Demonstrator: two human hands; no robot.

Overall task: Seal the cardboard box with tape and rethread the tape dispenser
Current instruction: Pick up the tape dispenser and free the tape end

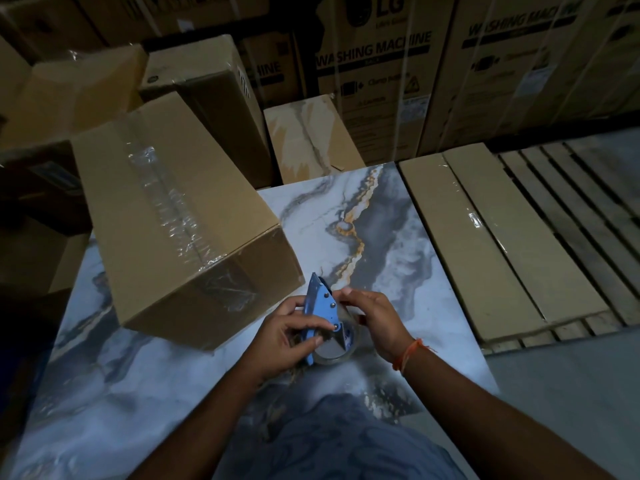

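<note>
Both hands clamped on blue tape dispenser (320,315): left hand (282,336), right hand (372,323) | taped cardboard box (173,230) at 10 o'clock | marble desk (381,230)

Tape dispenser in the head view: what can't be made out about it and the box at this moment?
- Tape dispenser: the threading path and loose tape end are hidden by the left hand and right hand.
- Tape roll: how much tape remains is lost in dim light.
- Cardboard box: far end and underside face away.
</note>
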